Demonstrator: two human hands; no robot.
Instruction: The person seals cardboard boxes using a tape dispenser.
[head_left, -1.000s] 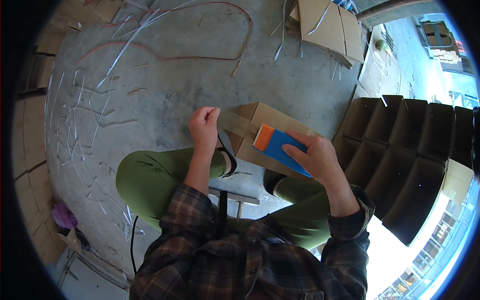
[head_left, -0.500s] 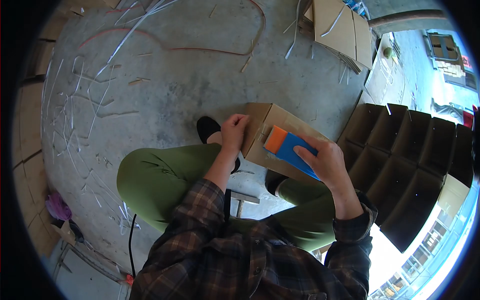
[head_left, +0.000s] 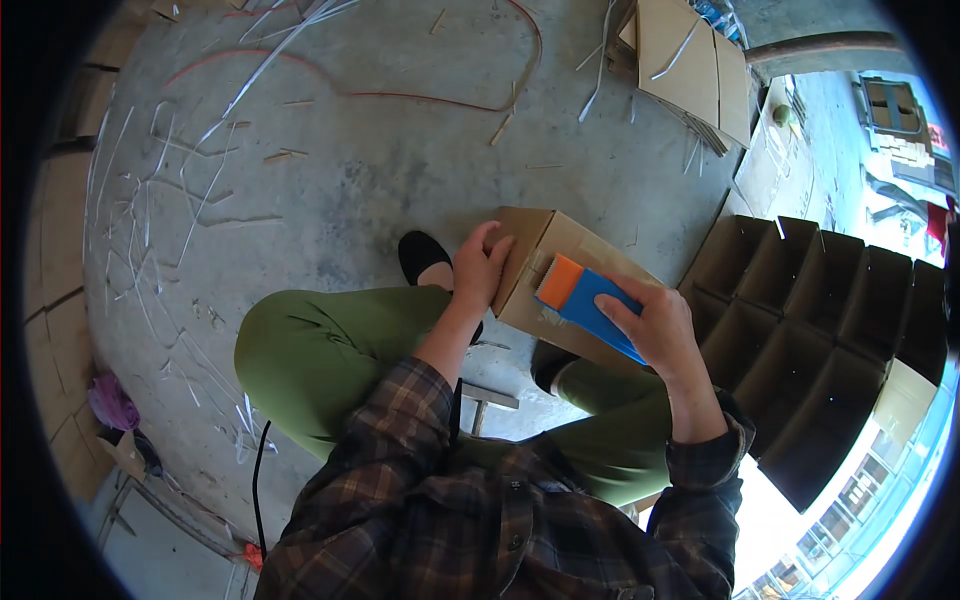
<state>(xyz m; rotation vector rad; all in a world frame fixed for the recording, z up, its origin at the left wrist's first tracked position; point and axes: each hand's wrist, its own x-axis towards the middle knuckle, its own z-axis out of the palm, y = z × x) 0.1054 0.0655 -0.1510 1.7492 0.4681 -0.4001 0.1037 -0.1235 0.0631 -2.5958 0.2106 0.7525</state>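
A small brown cardboard box (head_left: pixel 540 250) rests on my knees above the concrete floor. My left hand (head_left: pixel 483 268) presses flat against the box's left end, fingers over its edge. My right hand (head_left: pixel 655 322) grips a blue tape dispenser with an orange end (head_left: pixel 585 300) and holds it on the box's top. A strip of clear tape shows on the box beside the orange end.
A row of open dark cardboard boxes (head_left: pixel 820 320) stands at the right. Flattened cartons (head_left: pixel 690 60) lie at the top right. White strapping scraps (head_left: pixel 170 200) and a red cord (head_left: pixel 420 98) litter the floor. My black shoe (head_left: pixel 425 256) is near the box.
My left hand, which held a stretched strip of tape out to the left, has come in and now presses on the box's left end. The dispenser stays on the box.
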